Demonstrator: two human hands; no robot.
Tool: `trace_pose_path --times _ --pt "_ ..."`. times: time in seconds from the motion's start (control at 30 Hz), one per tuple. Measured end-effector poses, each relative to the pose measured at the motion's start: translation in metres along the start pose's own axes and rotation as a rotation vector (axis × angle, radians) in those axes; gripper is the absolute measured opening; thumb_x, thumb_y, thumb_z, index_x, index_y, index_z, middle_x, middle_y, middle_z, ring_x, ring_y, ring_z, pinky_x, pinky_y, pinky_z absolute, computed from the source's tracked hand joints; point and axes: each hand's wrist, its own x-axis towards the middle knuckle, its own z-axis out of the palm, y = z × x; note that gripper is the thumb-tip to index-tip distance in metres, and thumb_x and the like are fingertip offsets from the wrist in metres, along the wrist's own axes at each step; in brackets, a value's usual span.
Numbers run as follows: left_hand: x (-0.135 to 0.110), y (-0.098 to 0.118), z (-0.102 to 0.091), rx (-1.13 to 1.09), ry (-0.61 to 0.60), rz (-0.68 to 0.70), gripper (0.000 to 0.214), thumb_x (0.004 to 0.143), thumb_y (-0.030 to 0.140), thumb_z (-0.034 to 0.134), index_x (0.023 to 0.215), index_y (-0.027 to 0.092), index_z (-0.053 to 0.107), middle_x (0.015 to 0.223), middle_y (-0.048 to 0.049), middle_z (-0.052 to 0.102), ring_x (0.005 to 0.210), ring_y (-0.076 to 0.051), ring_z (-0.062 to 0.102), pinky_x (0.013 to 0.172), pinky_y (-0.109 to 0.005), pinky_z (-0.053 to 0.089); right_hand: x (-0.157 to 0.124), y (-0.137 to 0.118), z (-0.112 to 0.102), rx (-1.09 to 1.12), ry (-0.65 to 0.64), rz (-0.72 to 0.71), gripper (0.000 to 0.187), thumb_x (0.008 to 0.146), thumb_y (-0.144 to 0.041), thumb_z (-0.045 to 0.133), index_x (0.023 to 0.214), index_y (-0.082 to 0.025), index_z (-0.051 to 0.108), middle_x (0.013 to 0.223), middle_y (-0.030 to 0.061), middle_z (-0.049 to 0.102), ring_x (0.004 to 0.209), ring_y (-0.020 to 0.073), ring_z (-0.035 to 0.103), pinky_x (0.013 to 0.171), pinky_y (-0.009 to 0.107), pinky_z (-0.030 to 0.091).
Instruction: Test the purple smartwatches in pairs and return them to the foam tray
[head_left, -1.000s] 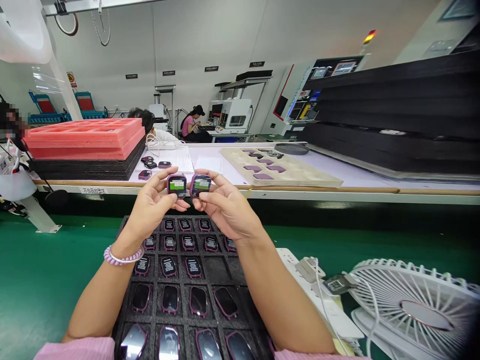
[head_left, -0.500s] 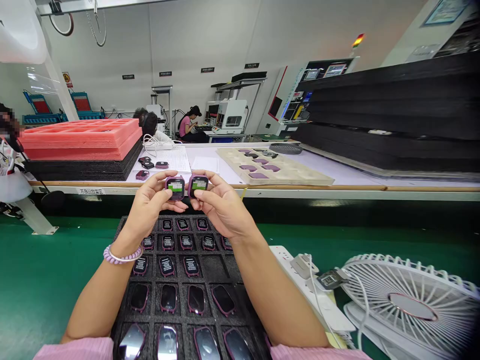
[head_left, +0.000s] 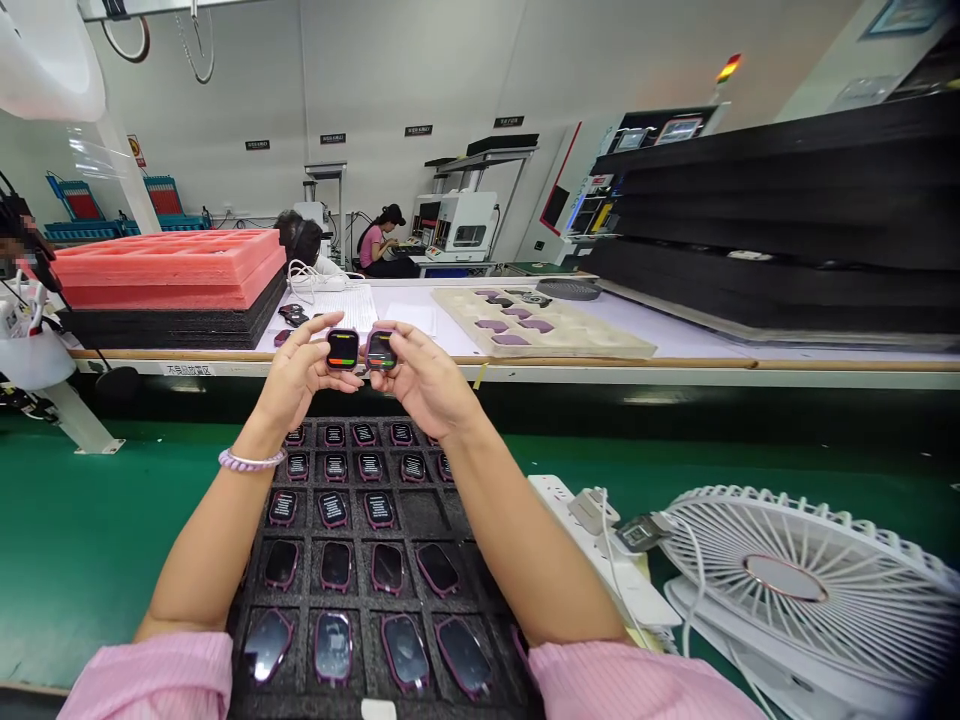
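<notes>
My left hand (head_left: 296,378) pinches a small purple-rimmed watch body (head_left: 343,350), held up with its lit screen facing me. My right hand (head_left: 424,380) grips a second watch body (head_left: 381,351) right beside the first, its screen lit too. Both screens show red, yellow and green bands. Below my hands lies a black foam tray (head_left: 420,515) on the green bench, with several more watch bodies (head_left: 333,508) seated in its pockets and one pocket bare at the right of the third row.
A white fan (head_left: 795,585) lies at the lower right beside a white power strip (head_left: 600,555) with plugs. Beyond a dark gap, a long table carries pink foam trays (head_left: 169,265) on black ones, a beige tray (head_left: 540,325) and stacked black trays (head_left: 772,250). People sit at the back.
Both hands stay together, each still gripping its watch body. The two screens changed from a green and white display to red, yellow and green bands. My view tilted down slightly.
</notes>
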Motion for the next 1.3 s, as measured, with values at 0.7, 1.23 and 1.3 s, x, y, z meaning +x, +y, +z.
trace_pose_path --times 0.7,1.23,1.3 --pt "0.082 0.021 -0.012 0.244 -0.07 0.411 0.072 0.071 0.017 0.08 0.139 0.035 0.063 0.113 -0.0026 0.071 0.088 -0.018 0.073 0.079 -0.031 0.063 0.076 -0.049 -0.009 -0.311 -0.153 -0.269 0.063 0.072 -0.022 0.069 0.132 -0.026 0.055 0.114 0.0041 0.062 0.088 0.0208 0.069 0.08 0.034 0.059" --pt "0.058 0.01 -0.006 0.29 -0.082 0.502 0.065 0.077 0.039 0.09 0.135 0.036 0.062 0.103 -0.0007 0.069 0.071 -0.013 0.071 0.071 -0.028 0.062 0.043 -0.043 -0.007 -0.298 -0.204 -0.298 0.064 0.076 -0.033 0.078 0.135 -0.027 0.053 0.111 0.0037 0.061 0.085 0.0204 0.068 0.081 0.036 0.061" --pt "0.041 0.006 -0.003 0.285 -0.079 0.484 0.064 0.077 0.038 0.09 0.134 0.034 0.062 0.103 -0.0008 0.069 0.073 -0.013 0.072 0.073 -0.027 0.063 0.029 -0.034 -0.007 -0.247 -0.202 -0.274 0.063 0.074 -0.025 0.074 0.134 -0.027 0.053 0.11 0.0026 0.063 0.084 0.0192 0.069 0.081 0.034 0.061"
